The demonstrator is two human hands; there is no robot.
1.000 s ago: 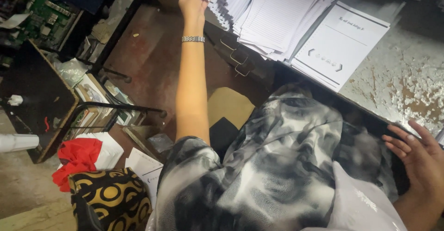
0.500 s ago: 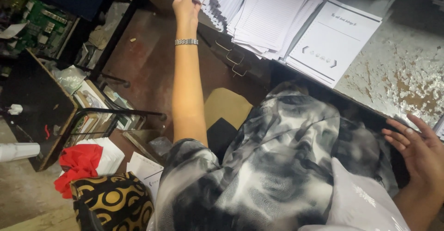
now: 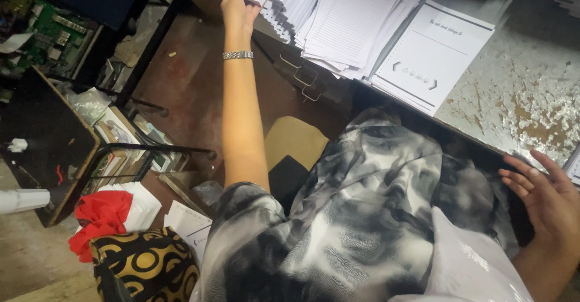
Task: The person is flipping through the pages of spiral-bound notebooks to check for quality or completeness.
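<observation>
Reach step in hand, judging by the pose: left hand (image 3: 237, 9) stretched to the far-left corner of the fanned paper stack (image 3: 338, 18), fingers extended and open, tips touching the top sheets, nothing gripped yet. Stack lies on the desk (image 3: 519, 90), with a printed cover sheet (image 3: 432, 54) at the stack's right. Right hand (image 3: 547, 199) open, flat on the desk edge, well apart from the stack. Next move likely calls for pinching a sheet off the stack's corner.
</observation>
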